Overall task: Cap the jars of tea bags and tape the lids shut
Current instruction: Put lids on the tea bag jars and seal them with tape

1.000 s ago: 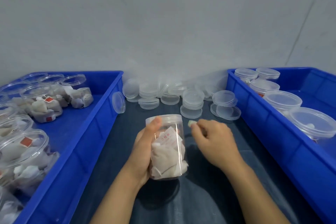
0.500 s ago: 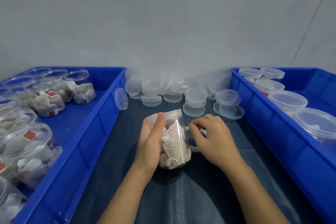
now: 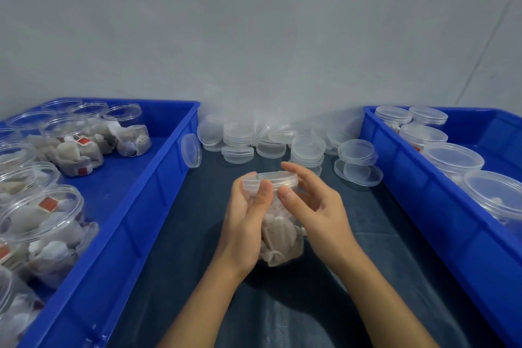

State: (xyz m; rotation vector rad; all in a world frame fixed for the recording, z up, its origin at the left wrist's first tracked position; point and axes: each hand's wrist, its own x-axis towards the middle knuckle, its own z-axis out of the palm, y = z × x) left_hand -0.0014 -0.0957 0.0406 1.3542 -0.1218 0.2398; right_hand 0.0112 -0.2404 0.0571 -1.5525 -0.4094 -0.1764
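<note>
Dark cloth covered the surface (image 3: 175,277) below a grey wall. At nine o'clock, a blue bin (image 3: 141,206) held open jars of tea bags (image 3: 42,223). At centre, a capped jar (image 3: 278,223) was gripped by the left hand (image 3: 248,220), thumb up its side. The right hand (image 3: 316,206) was held with fingers spread, thumb pressed near the lid (image 3: 275,179). Loose lids (image 3: 306,150) were piled at twelve o'clock. At three o'clock, another bin (image 3: 423,198) held capped jars (image 3: 452,158).

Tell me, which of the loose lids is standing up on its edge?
The lone lid leaning against the outer wall of the left blue bin. The other loose lids near the wall mostly lie flat or in stacks.
</note>
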